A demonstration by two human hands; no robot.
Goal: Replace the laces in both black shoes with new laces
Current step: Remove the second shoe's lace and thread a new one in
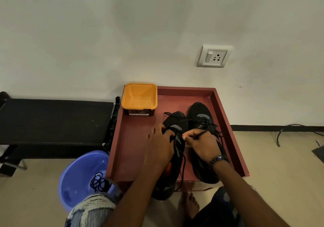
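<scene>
R hand (199,141) pinches lace (201,133) over L shoe (175,121).

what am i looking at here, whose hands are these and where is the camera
There is no machine here, just a person working with bare hands. The single picture comes from a camera worn on the person's head, looking forward and down, so the arms reach in from the bottom.

On a red tray lie two black shoes. The left hand holds the left shoe, whose heel hangs over the tray's near edge. The right hand pinches a black lace at that shoe's eyelets. The right shoe lies beside it, already laced.

An orange tub sits in the tray's far corner. A blue basin on the floor holds a bundle of black laces.
</scene>
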